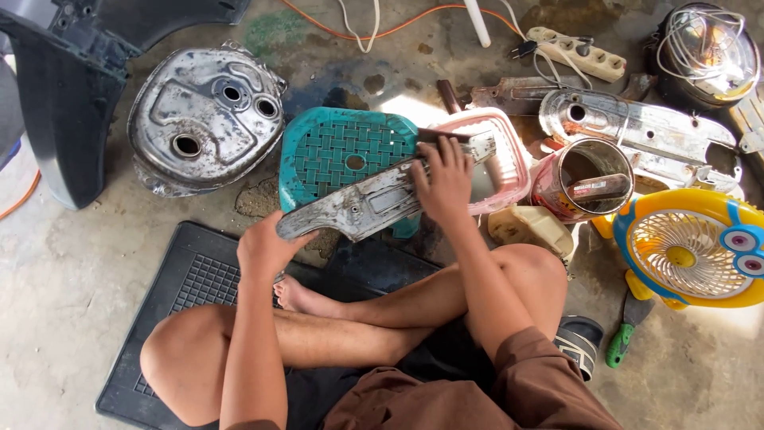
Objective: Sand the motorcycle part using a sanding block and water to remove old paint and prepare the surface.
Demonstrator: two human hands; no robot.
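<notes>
Teal lattice stool [342, 147], grey cover [374, 203]

The person sits cross-legged, both forearms reaching forward over the knees. The left hand [267, 247] curls closed, knuckles up, wrist bent slightly inward. The right hand [444, 179] lies farther out, palm down, fingers [434, 151] spread and apparently pressing flat; its thumb is hidden.

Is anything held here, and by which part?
Yes: a long grey metal cover lies across the teal stool. The left hand grips its narrow near end; the right hand presses on its middle.
</notes>
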